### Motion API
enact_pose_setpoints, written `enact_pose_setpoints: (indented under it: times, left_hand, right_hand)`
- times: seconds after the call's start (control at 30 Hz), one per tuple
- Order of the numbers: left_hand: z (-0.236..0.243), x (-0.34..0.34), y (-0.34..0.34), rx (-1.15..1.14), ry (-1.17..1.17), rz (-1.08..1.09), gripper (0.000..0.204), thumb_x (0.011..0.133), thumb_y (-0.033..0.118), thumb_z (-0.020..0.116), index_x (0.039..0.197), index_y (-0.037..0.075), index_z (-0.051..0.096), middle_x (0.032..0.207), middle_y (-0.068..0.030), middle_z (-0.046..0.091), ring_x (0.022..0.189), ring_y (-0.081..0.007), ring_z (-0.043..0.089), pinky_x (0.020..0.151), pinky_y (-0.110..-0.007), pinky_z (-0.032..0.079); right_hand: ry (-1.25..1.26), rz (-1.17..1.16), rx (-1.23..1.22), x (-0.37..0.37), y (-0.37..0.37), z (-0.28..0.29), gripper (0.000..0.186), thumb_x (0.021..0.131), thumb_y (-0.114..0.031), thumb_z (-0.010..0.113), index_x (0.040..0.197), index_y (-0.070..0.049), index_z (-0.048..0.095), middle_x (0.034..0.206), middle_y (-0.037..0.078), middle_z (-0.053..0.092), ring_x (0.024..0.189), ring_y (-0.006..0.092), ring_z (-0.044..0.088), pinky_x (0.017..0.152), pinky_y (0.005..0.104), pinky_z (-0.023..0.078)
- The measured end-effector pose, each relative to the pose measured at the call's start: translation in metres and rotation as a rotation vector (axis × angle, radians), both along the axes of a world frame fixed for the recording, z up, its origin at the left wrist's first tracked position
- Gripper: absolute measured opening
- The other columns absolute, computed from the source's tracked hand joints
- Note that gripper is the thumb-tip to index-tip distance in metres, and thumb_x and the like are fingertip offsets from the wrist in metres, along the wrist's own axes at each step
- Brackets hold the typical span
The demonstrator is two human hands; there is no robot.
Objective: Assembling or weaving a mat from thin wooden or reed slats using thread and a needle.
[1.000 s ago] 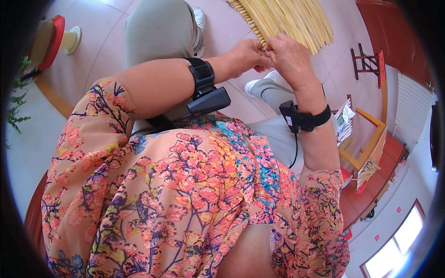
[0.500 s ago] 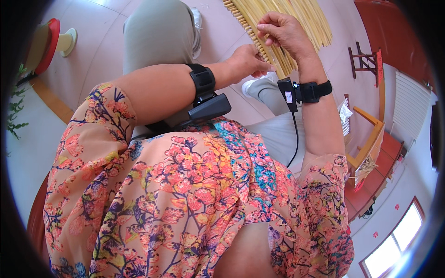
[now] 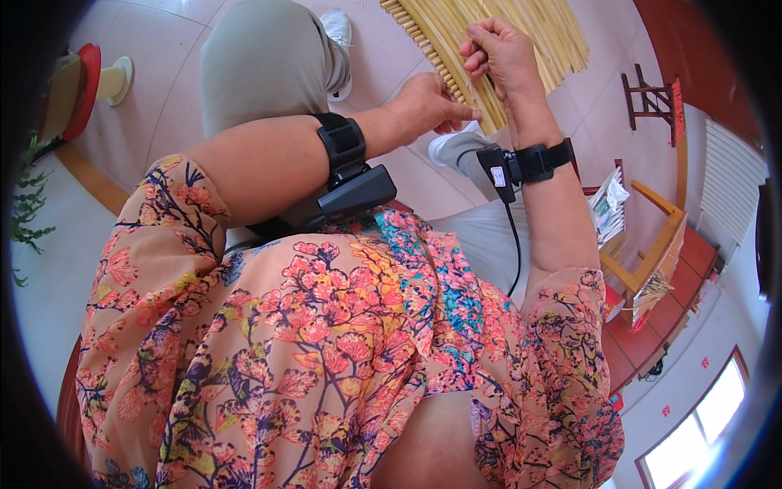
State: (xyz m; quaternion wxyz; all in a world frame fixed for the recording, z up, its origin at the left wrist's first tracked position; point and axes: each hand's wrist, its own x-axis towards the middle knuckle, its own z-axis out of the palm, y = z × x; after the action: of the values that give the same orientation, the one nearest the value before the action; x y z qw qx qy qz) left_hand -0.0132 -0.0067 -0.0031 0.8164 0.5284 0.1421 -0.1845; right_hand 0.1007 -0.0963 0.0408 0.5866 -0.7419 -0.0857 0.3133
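Note:
A mat of straw-yellow stalks laid side by side is at the top of the head view, its near left edge lined with a row of short stalk ends. At its lower corner, my left hand grips the edge, thumb on top and fingers partly hidden beneath. Over the mat, just right of that corner, my right hand is raised with its fingers pinched together. A thin pale strand seems to run below those fingers; what they hold is too small to make out.
Below the mat are my grey-trousered knee and a white shoe. To the right stand a dark folding stool frame and a wooden frame with straw bundles. A red-rimmed round stool and a plant are at left.
My right hand has drawn slightly downward and its fingers have closed tighter. My left hand keeps its hold at the mat's corner. The whole view has shifted a little.

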Motion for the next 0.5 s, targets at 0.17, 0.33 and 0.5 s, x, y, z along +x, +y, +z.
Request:
enact_pose_setpoints:
  times: [0.17,0.33,0.5]
  left_hand:
    - [0.011,0.004,-0.002,0.068,-0.024,-0.066,0.025,0.071,0.020,0.071,0.082,0.000,0.059,0.064,-0.0046,0.057,0.053,-0.0104,0.052,0.046,-0.021,0.040]
    - [0.016,0.005,0.001,0.028,0.098,-0.012,0.024,0.079,0.024,0.062,0.081,0.000,0.059,0.065,-0.0053,0.056,0.057,-0.0119,0.054,0.052,-0.022,0.041]
    - [0.016,-0.003,0.005,0.064,0.171,0.059,0.020,0.076,0.020,0.066,0.077,0.001,0.058,0.063,-0.0067,0.057,0.054,-0.0126,0.054,0.049,-0.023,0.042]
  right_hand:
    - [-0.024,-0.155,-0.065,0.005,-0.017,-0.001,0.013,0.084,-0.016,0.054,0.080,-0.004,0.053,0.066,0.008,0.060,0.047,0.0088,0.055,0.040,0.0186,0.043]
    - [0.044,-0.281,-0.085,0.003,-0.030,-0.001,0.014,0.082,-0.015,0.052,0.080,-0.001,0.051,0.063,0.011,0.059,0.046,0.0149,0.056,0.040,0.0263,0.046]
    - [0.074,-0.446,0.041,-0.017,-0.035,0.001,0.014,0.083,-0.013,0.052,0.081,0.001,0.051,0.065,0.011,0.059,0.048,0.0152,0.057,0.040,0.0261,0.047]
